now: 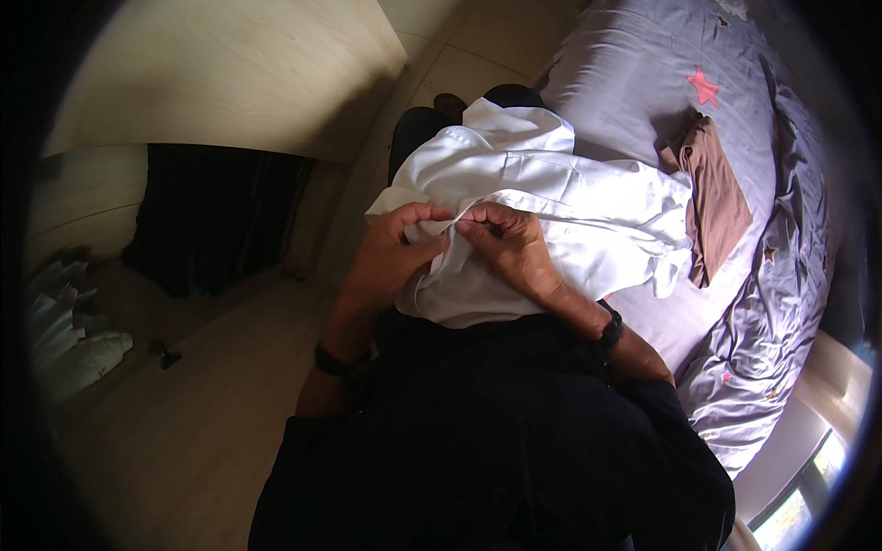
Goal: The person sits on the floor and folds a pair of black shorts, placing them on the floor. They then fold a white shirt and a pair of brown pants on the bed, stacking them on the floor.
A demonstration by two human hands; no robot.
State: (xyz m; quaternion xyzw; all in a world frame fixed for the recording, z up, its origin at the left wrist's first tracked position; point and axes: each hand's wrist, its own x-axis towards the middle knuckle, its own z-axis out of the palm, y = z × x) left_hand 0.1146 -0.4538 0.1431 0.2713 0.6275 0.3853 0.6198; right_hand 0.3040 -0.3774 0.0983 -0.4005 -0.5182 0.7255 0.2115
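A white shirt [597, 188] with a chest pocket lies spread over my lap, its far right part reaching onto the bed. My left hand [395, 248] pinches the shirt's edge between thumb and fingers near the collar end. Close beside it, my right hand [505, 241] grips the same edge, the fingertips of both hands almost meeting. Whatever small part of the edge lies between the fingertips, such as a button, is too small to make out. Each wrist wears a dark band.
The bed [634, 55] on the right has a grey-purple sheet with star prints. A folded brown garment [717, 197] lies on it beside the shirt, and a rumpled cover [781, 266] runs along its far side. A pale wooden cabinet [230, 73] stands at left, with white items [87, 354] below.
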